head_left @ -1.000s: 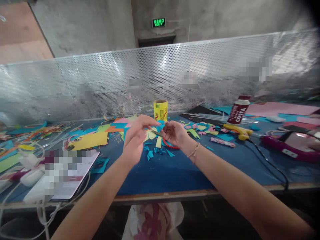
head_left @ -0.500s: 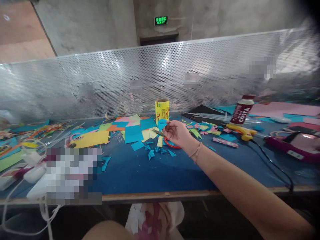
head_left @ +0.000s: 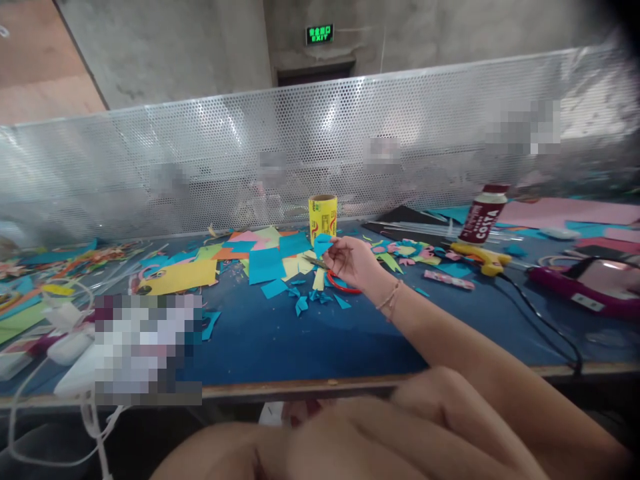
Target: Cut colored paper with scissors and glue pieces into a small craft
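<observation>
My right hand reaches out over the table, thumb and fingertips pinched on a small blue paper piece. Just below it lie scissors with red handles, their blades partly hidden by the hand. Right behind the paper stands a yellow printed roll. Several folded blue paper scraps are scattered in front. My left hand looms large and blurred at the bottom, close to the camera, over my lap. Its fingers look bent, but their tips are out of clear sight.
Blue, yellow and orange paper sheets lie left of the roll. At the right are a yellow glue gun with a black cord, a tilted Costa bottle and a purple case. White cables hang at the left. A perforated metal screen stands behind.
My left hand has come into view at the bottom, covering my lap. The right hand keeps its pinch on the blue paper, nearly in place. The view has tilted slightly.
</observation>
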A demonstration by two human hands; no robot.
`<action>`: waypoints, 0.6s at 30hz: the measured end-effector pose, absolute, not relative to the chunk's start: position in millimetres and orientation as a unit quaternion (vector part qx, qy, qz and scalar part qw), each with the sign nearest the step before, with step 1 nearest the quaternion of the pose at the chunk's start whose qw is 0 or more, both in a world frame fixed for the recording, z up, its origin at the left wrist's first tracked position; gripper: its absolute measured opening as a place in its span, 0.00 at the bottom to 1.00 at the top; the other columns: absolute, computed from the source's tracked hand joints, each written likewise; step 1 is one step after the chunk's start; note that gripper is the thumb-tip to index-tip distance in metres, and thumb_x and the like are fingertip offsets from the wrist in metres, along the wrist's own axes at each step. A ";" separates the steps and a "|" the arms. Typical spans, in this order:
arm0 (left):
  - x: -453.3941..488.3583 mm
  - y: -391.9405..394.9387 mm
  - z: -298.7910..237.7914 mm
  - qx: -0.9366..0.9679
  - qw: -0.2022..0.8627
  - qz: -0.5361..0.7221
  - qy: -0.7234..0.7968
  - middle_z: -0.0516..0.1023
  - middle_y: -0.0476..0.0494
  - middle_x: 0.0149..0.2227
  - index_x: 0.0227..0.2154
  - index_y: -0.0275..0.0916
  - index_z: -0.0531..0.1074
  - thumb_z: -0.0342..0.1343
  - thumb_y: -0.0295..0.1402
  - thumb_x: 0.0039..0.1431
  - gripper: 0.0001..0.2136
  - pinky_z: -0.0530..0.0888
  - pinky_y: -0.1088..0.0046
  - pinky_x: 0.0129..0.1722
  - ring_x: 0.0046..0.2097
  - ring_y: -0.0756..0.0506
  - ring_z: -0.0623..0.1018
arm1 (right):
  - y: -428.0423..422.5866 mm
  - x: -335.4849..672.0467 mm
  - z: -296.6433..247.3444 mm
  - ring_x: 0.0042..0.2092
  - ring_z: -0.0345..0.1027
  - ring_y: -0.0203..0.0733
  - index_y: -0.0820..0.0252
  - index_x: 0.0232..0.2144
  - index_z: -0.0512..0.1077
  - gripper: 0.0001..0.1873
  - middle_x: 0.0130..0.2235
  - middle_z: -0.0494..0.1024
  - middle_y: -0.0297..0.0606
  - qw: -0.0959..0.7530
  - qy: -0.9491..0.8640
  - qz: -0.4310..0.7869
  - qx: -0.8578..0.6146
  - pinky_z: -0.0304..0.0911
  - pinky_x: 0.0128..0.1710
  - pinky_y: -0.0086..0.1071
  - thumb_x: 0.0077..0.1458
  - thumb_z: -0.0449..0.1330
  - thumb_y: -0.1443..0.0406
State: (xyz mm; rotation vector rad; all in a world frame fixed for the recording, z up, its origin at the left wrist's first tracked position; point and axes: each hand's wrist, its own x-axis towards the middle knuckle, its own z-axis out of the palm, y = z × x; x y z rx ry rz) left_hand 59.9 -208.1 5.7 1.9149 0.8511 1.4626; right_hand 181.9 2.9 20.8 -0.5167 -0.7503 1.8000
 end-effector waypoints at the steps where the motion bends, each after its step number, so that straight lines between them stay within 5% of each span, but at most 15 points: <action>1: 60.3 -190.9 20.9 0.686 0.182 0.614 0.345 0.58 0.43 0.11 0.33 0.63 0.72 0.44 0.43 0.42 0.15 0.60 0.64 0.19 0.25 0.39 0.68 | 1.9 182.1 21.5 0.20 0.62 0.30 0.62 0.21 0.63 0.07 0.15 0.63 0.29 0.533 -0.308 0.759 -0.214 0.67 0.27 0.25 0.39 0.49 0.76; 4: 60.1 -130.7 49.8 0.634 0.176 0.666 0.352 0.62 0.45 0.18 0.27 0.46 0.72 0.43 0.38 0.51 0.12 0.65 0.70 0.25 0.28 0.46 0.69 | -0.4 182.7 22.6 0.21 0.63 0.30 0.63 0.22 0.64 0.07 0.16 0.65 0.30 0.532 -0.308 0.765 -0.190 0.66 0.25 0.25 0.40 0.49 0.75; 6: 56.4 -90.2 54.2 0.523 0.338 0.693 0.363 0.64 0.48 0.22 0.20 0.40 0.66 0.50 0.31 0.47 0.04 0.66 0.74 0.28 0.28 0.50 0.68 | -0.3 182.4 22.3 0.22 0.64 0.31 0.63 0.24 0.66 0.05 0.18 0.69 0.32 0.538 -0.315 0.763 -0.169 0.66 0.24 0.25 0.43 0.51 0.73; 11: 41.2 -37.6 35.1 0.301 0.658 0.580 0.374 0.69 0.44 0.25 0.23 0.33 0.67 0.51 0.34 0.50 0.08 0.68 0.76 0.30 0.28 0.52 0.70 | 3.3 178.5 19.4 0.22 0.63 0.28 0.63 0.25 0.68 0.01 0.21 0.71 0.31 0.575 -0.339 0.729 -0.152 0.63 0.22 0.21 0.45 0.57 0.69; 18: 43.6 -47.1 22.6 0.286 0.768 0.507 0.265 0.70 0.43 0.25 0.24 0.32 0.67 0.52 0.35 0.51 0.09 0.70 0.74 0.31 0.29 0.51 0.72 | -1.1 174.7 15.7 0.20 0.60 0.26 0.64 0.23 0.68 0.02 0.20 0.69 0.30 0.543 -0.399 0.725 -0.140 0.58 0.20 0.20 0.43 0.59 0.69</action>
